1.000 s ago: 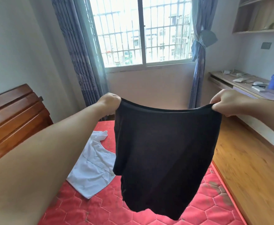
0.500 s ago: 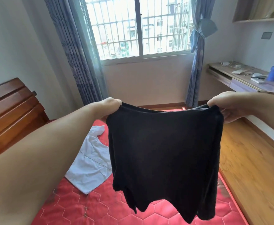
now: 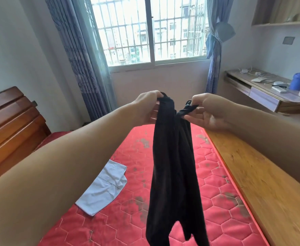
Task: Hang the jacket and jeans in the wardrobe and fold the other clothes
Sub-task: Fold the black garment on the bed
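Head view: I'm watching both hands holding a black garment (image 3: 174, 166) up over the bed (image 3: 207, 183).

The left hand (image 3: 146, 108) is gripping one top corner in curled fingers; the right hand (image 3: 207, 112) is pinching the other, its lower fingers hanging loose. The cloth is hanging limp, light and thin, so I'm judging the top edge the best hold. A white garment (image 3: 103, 190) is lying on the mattress.
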